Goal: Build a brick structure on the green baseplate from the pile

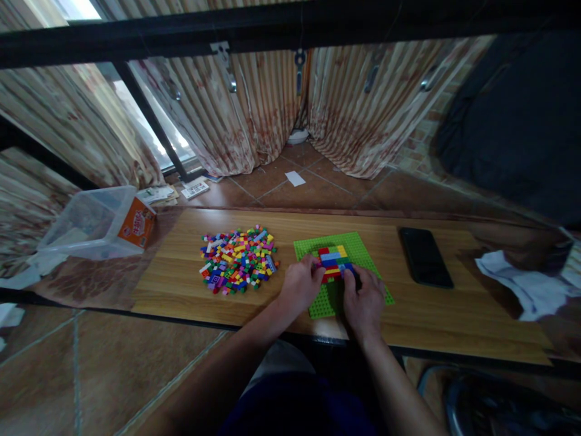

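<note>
A build of toy bricks [332,257] in red, blue, yellow and green sits on a green studded baseplate [358,243]. My left hand [299,283] is closed at the build's left edge, fingertips pressed against the bricks. On the opposite side, my right hand [365,301] grips the lower right corner with thumb and fingers. Both hands partly cover the baseplate, and any small brick between the fingers is hidden. Left of my left hand, a heap of loose toy bricks [238,260] in many colours spreads over the wooden board [181,312].
A black phone [425,257] lies right of the baseplate, with a crumpled white cloth [529,283] beyond it. At the far left stands a clear plastic box [97,221] with an orange label. A dark bar [272,27] crosses above, before curtains [254,121].
</note>
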Available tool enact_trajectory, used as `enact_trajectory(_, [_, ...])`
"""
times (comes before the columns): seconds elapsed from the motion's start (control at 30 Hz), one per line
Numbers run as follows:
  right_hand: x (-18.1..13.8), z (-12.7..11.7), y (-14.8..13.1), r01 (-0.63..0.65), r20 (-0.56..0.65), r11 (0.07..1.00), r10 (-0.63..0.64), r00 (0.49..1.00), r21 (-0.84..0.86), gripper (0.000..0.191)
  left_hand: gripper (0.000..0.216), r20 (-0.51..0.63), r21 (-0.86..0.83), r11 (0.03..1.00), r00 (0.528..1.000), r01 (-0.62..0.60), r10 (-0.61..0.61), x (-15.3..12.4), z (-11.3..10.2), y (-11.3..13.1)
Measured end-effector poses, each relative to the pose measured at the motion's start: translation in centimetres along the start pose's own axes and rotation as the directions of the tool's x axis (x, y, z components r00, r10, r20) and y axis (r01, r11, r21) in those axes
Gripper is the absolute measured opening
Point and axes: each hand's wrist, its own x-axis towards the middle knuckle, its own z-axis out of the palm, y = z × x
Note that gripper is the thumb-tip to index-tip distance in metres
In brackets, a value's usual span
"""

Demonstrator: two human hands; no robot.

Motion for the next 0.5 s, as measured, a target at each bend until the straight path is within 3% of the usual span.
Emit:
enact_trajectory(0.23, [-0.01,0.07,0.15,0.002,-0.002,1.000,-0.002,1.000,-0.007,0.051,0.011,0.012,-0.134,0.987,0.996,0.086,-0.085,0.72,0.17,-0.04])
enact_trajectory(0.5, [-0.05,0.03,0.27,-0.008,0.012,1.000,0.008,1.000,-0.022,0.055,0.007,0.030,-0.185,0.979,0.996,0.084,-0.080,1.00,0.52,0.19])
